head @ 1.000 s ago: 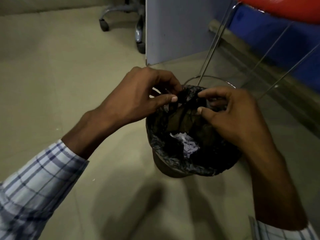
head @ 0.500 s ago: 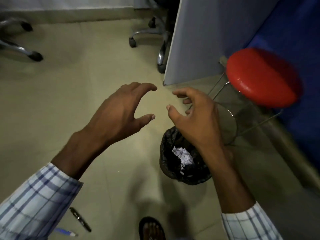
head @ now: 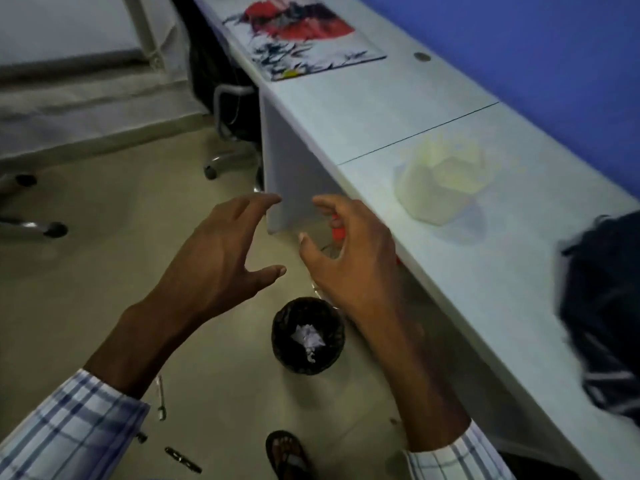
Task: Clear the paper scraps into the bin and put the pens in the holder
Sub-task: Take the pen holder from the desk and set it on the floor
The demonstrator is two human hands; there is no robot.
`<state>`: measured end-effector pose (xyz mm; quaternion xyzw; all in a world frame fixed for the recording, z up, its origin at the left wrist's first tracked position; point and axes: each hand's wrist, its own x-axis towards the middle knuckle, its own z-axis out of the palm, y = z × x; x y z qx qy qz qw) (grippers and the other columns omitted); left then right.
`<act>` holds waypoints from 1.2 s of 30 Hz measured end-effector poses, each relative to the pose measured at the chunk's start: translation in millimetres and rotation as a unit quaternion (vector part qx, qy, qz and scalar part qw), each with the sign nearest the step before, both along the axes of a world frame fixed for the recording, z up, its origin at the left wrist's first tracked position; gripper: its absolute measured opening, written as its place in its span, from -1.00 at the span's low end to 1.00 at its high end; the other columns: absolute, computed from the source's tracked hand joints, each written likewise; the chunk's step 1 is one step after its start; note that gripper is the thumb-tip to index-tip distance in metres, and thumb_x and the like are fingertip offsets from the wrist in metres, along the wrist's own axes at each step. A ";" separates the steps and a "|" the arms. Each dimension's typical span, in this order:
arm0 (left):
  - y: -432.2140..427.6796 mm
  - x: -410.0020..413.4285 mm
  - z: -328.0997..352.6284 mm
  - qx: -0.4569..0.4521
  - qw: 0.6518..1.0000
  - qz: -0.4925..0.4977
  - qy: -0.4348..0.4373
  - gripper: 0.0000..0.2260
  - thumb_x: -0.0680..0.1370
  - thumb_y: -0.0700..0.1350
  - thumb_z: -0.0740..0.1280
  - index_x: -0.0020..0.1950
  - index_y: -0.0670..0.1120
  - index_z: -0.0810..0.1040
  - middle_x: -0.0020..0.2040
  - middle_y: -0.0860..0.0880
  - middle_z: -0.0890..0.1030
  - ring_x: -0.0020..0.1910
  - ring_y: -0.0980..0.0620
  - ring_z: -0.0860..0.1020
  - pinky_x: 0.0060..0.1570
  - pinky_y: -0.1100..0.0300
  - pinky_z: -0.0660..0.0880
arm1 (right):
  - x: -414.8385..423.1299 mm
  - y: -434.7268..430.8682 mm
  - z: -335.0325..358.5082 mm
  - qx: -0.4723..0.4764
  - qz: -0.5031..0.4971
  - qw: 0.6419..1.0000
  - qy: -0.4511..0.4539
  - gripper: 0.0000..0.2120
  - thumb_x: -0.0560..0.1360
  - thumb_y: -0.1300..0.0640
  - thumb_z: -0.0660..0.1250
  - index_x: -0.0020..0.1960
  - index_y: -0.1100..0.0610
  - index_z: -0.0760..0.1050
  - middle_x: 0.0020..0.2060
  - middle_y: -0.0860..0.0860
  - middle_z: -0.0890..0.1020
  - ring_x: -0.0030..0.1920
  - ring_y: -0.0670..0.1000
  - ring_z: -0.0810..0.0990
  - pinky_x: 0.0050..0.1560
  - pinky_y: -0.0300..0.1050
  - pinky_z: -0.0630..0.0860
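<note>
**On floor: pens left, bin centre**

Below my left sleeve I see pens (head: 183,464) on the floor. Left hand (head: 221,261) and right hand (head: 349,261) hang spread, empty, above bin (head: 307,336) holding paper scraps (head: 308,337). Holder (head: 441,183) sits on desk (head: 502,289), right.

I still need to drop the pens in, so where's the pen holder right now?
In the head view, the pale pen holder stands on the desk at the right, beyond the right hand, with a dark bag nearer the right edge.
</note>
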<state>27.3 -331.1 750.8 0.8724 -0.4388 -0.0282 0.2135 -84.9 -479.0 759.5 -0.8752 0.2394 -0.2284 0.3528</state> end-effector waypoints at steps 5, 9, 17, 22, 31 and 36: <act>-58.2 -20.5 51.8 -0.025 0.999 -0.048 -0.004 -0.20 0.36 0.13 0.51 0.51 0.08 0.22 0.47 0.03 0.35 0.40 -0.01 0.35 0.26 0.11 0.36 | -38.1 -58.6 45.8 0.000 -0.060 0.998 -0.004 -0.49 0.43 -0.07 0.46 0.34 -0.03 0.43 0.21 -0.09 0.56 0.14 -0.07 0.56 0.12 -0.05 0.60; -102.9 -35.5 51.9 -0.029 0.998 -0.064 0.001 -0.17 0.34 0.08 0.54 0.52 0.04 0.22 0.46 0.00 0.36 0.41 -0.05 0.35 0.30 0.05 0.37 | -61.8 -106.8 38.0 -0.026 -0.123 0.992 -0.013 -0.39 0.34 -0.15 0.44 0.33 0.02 0.44 0.23 -0.04 0.55 0.16 0.00 0.54 0.10 0.03 0.60; -153.1 -35.9 38.0 0.048 0.998 -0.026 -0.020 -0.05 0.29 0.15 0.56 0.55 0.00 0.15 0.56 -0.10 0.20 0.49 -0.15 0.25 0.39 -0.05 0.29 | -51.2 -190.5 18.0 -0.085 -0.165 0.981 0.061 -0.12 0.25 -0.28 0.52 0.44 0.02 0.28 0.48 0.09 0.26 0.42 0.13 0.32 0.25 0.07 0.50; -176.0 -26.1 43.5 0.068 0.997 -0.001 -0.024 -0.01 0.29 0.20 0.54 0.57 0.02 0.08 0.60 -0.09 0.09 0.55 -0.16 0.13 0.43 -0.09 0.24 | -27.2 -230.1 15.0 -0.093 -0.167 0.974 0.122 0.11 0.14 -0.37 0.52 0.52 0.02 0.13 0.54 0.16 0.10 0.49 0.20 0.19 0.29 0.23 0.38; -194.0 -9.2 28.3 0.073 0.997 0.028 -0.010 0.00 0.29 0.22 0.53 0.58 -0.02 0.08 0.59 -0.13 0.10 0.56 -0.18 0.10 0.44 -0.12 0.23 | 10.5 -264.7 0.6 -0.036 -0.087 0.970 0.224 0.38 -0.02 -0.49 0.50 0.57 -0.06 -0.12 0.52 0.13 0.14 0.49 0.20 0.19 0.31 0.27 0.33; -168.4 -1.7 15.0 0.081 0.995 0.059 -0.009 -0.01 0.29 0.19 0.54 0.57 -0.03 0.11 0.59 -0.15 0.11 0.54 -0.19 0.13 0.40 -0.12 0.26 | 17.7 -250.8 1.7 -0.057 -0.088 0.975 0.196 0.26 0.00 -0.37 0.55 0.53 -0.08 0.03 0.41 0.10 0.26 0.39 0.19 0.29 0.23 0.22 0.38</act>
